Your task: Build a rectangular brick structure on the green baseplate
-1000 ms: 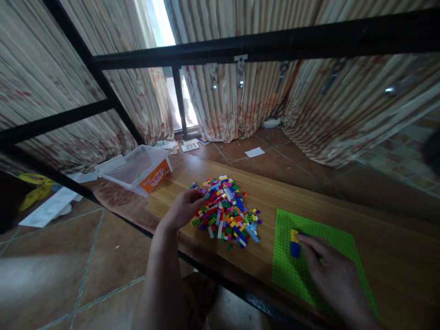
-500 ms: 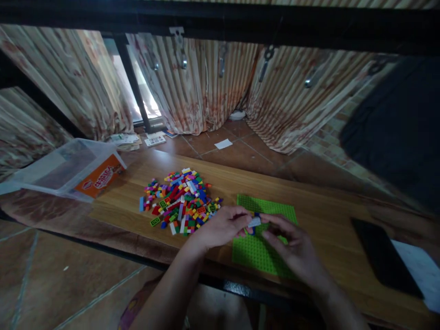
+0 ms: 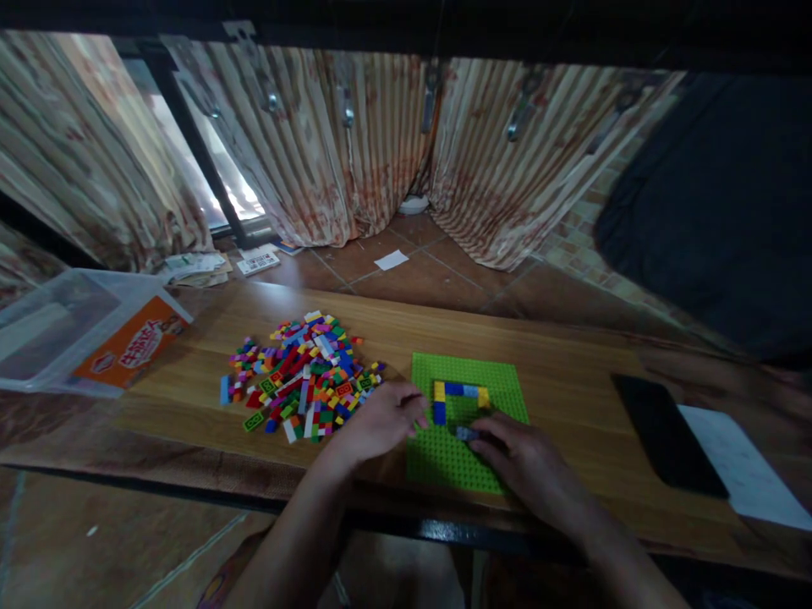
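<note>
A pale grey-blue brick (image 3: 466, 434) is pinched between the thumb and fingertips of my right hand (image 3: 529, 461), low over the green baseplate (image 3: 469, 465). On that plate stands a partial frame of blue, yellow and pale blue bricks (image 3: 454, 390), just beyond the held brick. My left hand (image 3: 384, 420) hovers by the plate's left edge, its fingers loosely bent and apart, with nothing visible in them. Left of it lies a heap of loose coloured bricks (image 3: 298, 372) on the wooden table (image 3: 355, 309).
A clear plastic box (image 3: 38, 372) with an orange label sits at the table's left end. To the right lie a black flat object (image 3: 666, 436) and a white sheet (image 3: 742, 465). Curtains (image 3: 304, 152) hang behind, and a dark cloth shape (image 3: 704, 211) fills the upper right.
My hands have come apart: the left has drawn back from the brick, while the right holds it lower, nearer the plate. The brick frame now shows. The camera view has shifted right.
</note>
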Tool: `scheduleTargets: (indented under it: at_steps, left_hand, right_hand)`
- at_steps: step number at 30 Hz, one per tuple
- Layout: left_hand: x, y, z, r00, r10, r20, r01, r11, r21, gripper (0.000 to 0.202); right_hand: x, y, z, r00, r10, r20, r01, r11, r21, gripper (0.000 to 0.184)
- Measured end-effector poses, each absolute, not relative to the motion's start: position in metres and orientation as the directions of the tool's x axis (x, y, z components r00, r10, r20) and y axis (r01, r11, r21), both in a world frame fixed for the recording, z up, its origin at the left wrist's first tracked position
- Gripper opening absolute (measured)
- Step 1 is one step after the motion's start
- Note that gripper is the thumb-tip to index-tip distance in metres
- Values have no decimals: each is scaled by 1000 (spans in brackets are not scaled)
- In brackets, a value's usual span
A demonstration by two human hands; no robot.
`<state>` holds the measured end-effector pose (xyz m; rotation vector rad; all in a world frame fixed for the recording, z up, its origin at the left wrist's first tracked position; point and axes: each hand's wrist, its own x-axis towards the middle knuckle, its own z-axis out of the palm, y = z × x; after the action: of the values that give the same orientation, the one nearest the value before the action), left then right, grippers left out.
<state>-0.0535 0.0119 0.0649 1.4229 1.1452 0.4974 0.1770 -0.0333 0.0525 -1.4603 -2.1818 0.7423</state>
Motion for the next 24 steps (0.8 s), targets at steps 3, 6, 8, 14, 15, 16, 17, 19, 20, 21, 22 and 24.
scheduleTargets:
  at_steps: [3,6,8,14,15,16,17,19,20,21,22,24]
  left_hand:
    - [-59,17,62,385,869,-311,403,145,904,24]
    - [-59,16,58,416,854,-312,473,90,877,21]
    - [-56,14,58,441,845,-302,515,38,857,20]
    - [-50,10,65,433,867,-245,575,-56,816,19]
    - [-50,10,66,435,869,-238,578,-66,814,18]
    - [-49,11,66,437,870,-231,579,-75,812,18]
    - [-48,11,67,438,870,-226,581,-82,809,18]
    - [-47,11,67,438,871,-223,590,-91,802,19]
    - [-46,10,67,435,872,-226,597,-92,797,19]
    - [-46,10,67,430,873,-230,605,-90,791,19]
    - [-45,10,68,425,874,-234,613,-88,785,19]
    - [-44,9,68,413,879,-239,626,-83,775,19]
  right_hand:
    - [171,-35,52,-325,945,40,699,269,-663,15]
    - [160,-37,49,-311,949,43,689,257,-677,14]
    - [155,-37,46,-311,949,50,700,265,-664,12]
    - [155,-35,38,-289,954,81,718,272,-641,12]
    - [155,-34,37,-297,951,85,719,281,-636,13]
    - [155,-34,36,-301,949,91,723,289,-627,14]
    - [155,-34,36,-301,949,97,731,295,-616,15]
    - [154,-34,35,-295,949,109,746,301,-594,16]
    - [154,-34,34,-294,949,115,751,304,-586,17]
    - [154,-34,33,-294,948,121,753,308,-582,17]
    - [154,-34,32,-296,947,127,753,313,-579,17]
    - [154,-34,30,-301,943,139,753,325,-572,17]
